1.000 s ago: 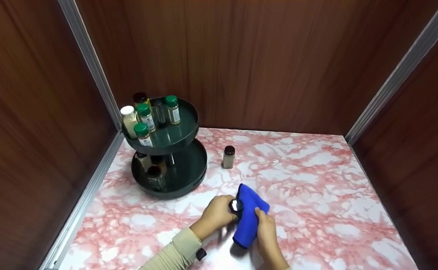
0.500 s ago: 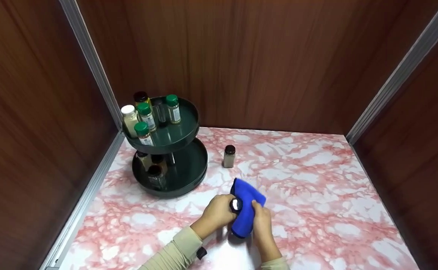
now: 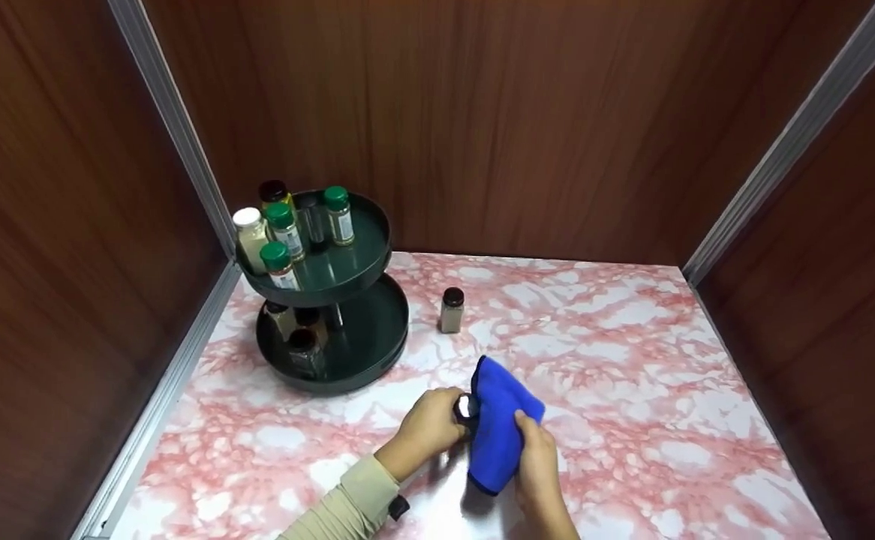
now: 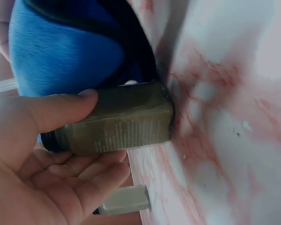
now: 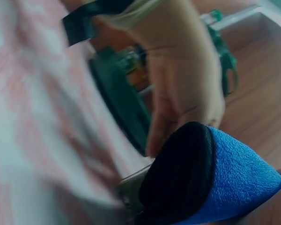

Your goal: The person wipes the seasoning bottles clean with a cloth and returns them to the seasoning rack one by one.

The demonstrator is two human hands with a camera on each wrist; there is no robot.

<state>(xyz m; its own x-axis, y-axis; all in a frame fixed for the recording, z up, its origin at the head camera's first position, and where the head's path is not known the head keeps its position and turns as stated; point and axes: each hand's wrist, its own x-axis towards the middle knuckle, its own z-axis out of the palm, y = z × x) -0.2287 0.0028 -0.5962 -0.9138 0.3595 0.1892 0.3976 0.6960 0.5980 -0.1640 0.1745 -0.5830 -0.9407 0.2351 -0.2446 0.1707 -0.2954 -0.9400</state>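
Note:
My left hand [image 3: 424,426] grips a square glass spice bottle [image 4: 126,123] by its sides, thumb on one face and fingers beneath. Its contents look olive-brown, and small lettering covers one face. In the head view only the bottle's dark cap [image 3: 466,407] shows clearly. A folded blue cloth [image 3: 499,435] with black edging is pinched in my right hand [image 3: 539,459], thumb on top. The cloth lies against the bottle's right side and hides part of it. Beyond the hands, a second spice bottle [image 3: 452,316] with a dark cap stands upright on the marbled table.
At the left stands a dark green two-tier round rack [image 3: 366,375]. Green-capped bottles [image 3: 341,225], a white-capped bottle [image 3: 252,240] and others fill part of its upper tier; dark-capped bottles [image 3: 305,352] stand below. Wood panels [image 3: 445,127] enclose the pink-and-white marbled table [image 3: 632,375].
My right hand and the cloth shifted left and away, then came back right and nearer along the bottle. The left hand keeps its grip on the bottle, almost still.

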